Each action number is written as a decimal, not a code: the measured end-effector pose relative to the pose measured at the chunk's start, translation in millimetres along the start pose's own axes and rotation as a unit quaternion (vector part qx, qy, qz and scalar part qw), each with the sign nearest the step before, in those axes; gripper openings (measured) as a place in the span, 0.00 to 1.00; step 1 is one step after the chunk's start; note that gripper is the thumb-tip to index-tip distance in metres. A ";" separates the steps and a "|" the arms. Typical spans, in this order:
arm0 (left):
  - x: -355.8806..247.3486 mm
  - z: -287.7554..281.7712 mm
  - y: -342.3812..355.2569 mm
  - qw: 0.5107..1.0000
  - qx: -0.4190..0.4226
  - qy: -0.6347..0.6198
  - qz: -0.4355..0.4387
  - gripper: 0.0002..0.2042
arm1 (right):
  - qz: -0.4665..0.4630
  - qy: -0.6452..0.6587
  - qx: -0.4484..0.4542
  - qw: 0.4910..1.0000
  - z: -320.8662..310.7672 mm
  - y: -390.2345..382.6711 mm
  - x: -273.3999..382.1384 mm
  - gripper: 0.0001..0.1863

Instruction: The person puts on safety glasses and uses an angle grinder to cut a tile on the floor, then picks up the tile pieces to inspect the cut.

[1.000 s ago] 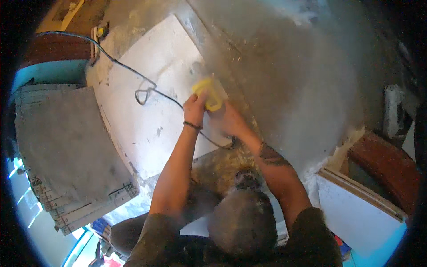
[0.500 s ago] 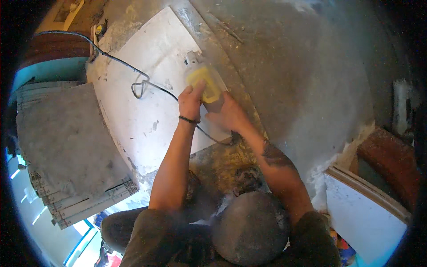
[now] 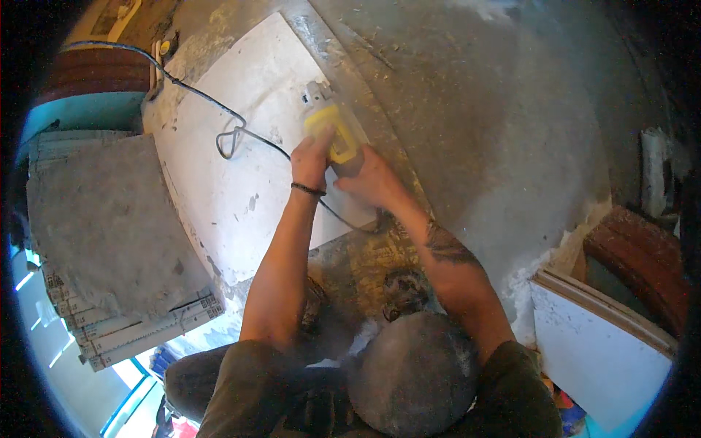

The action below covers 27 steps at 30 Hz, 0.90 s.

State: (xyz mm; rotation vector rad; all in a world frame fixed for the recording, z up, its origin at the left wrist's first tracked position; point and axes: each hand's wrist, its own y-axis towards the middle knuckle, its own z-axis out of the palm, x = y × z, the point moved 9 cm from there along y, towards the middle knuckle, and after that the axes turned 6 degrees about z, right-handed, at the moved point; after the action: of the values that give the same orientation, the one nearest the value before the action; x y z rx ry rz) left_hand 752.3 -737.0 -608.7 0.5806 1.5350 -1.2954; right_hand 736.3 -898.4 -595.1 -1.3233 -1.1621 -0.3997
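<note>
Floor [image 3: 504, 146], grey-brown and dusty, is underlying the whole scene. A white slab [image 3: 241, 186], smudged dark in places, is lying flat at centre. To its left a stack of flat cartons [image 3: 157, 330], grey with dust on top, is standing. A yellow-and-grey power tool [image 3: 349, 137], softened by haze, is resting in a two-handed hold near the slab's right edge; whether it is touching the slab cannot be told. It is probably handling as a stiff, fairly heavy body, its dusty housing possibly slipping; the midsection and dark rear end are offering the surest hold. Both hands are grasping it: the left hand [image 3: 311, 162] its left side, the right hand [image 3: 374, 179] its rear. A black cord [image 3: 175, 80] is looping across the slab and disappearing behind the left hand.
</note>
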 end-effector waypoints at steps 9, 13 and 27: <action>-1.7 20.5 -13.3 1.000 -0.011 -0.016 -0.012 0.19 | -0.006 -0.048 -0.029 0.998 -13.9 -6.7 -5.9 0.46; -0.4 3.0 -9.5 0.999 -0.015 0.040 -0.009 0.19 | 0.005 -0.033 -0.004 0.999 -8.0 -10.8 3.8 0.46; 4.7 -5.0 -10.8 0.996 -0.024 0.088 -0.018 0.19 | -0.019 -0.039 -0.023 0.999 -5.8 -11.5 1.2 0.44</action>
State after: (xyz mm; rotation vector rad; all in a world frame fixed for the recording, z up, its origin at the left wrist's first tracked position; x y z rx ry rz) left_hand 739.5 -736.8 -608.5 0.6534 1.7219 -1.2585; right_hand 730.1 -906.3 -586.9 -1.3688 -1.2508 -0.4085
